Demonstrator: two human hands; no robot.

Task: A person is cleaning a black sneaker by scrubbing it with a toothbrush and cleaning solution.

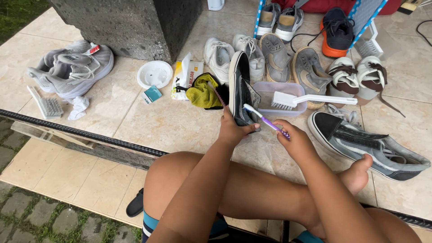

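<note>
Between the person's two hands, a black sneaker (pixel 239 90) stood on edge on the tiled floor (pixel 166 123), sole side to the left and opening to the right. The left hand (pixel 234 130) clasped the heel end of it, thumb stretched across toward the right and fingers wrapped behind the shoe. The right hand (pixel 294 141) gripped the purple handle of a toothbrush (pixel 263 119), fingers clenched round it, the white head reaching up and left to the shoe's side, just beyond the left thumb. Whether the bristles actually touched the canvas could not be confirmed from this angle; they appeared to.

Judged from these positions, scrubbing of the shoe's side wall was the step in hand. The next stroke would call for the left grip to hold the shoe steady on edge while the brush head worked along the panel, probably with a fresh dip.

Just past the right fingertips sat a clear plastic tub (pixel 281 100) with a white scrub brush (pixel 310 100) laid across its rim. A yellow cloth (pixel 202 92) lay left of the left fingers. The matching sneaker (pixel 366 146) lay flat to the right of the right hand, near a bare foot (pixel 357 173). Other shoes stood in rows farther off.
</note>
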